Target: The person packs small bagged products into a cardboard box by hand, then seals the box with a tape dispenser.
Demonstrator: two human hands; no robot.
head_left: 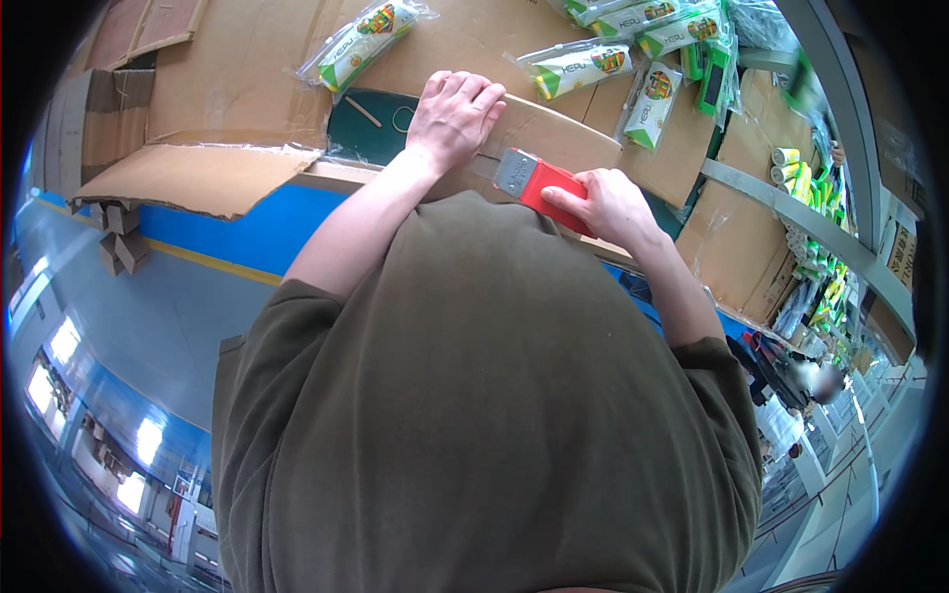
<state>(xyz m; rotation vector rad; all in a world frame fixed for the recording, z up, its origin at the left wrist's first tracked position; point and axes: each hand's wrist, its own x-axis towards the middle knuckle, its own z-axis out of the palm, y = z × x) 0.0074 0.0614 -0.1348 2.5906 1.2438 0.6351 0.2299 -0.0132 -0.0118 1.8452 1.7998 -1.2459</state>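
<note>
In front of my body lies a long brown cardboard box. My left hand rests on its left end, with fingers bent together over the cardboard and the fingertips hidden. My right hand grips a red tape dispenser with a grey metal front plate. The thumb lies along its red body, and the metal end points left, close against the near side of the box. Whether tape is sticking to the box I cannot tell.
Plastic-wrapped white and green packets lie beyond the box, one packet at far left, another packet at right. A flat cardboard sheet overhangs the table's left edge. Grey metal bars cross at right. A person is farther right.
</note>
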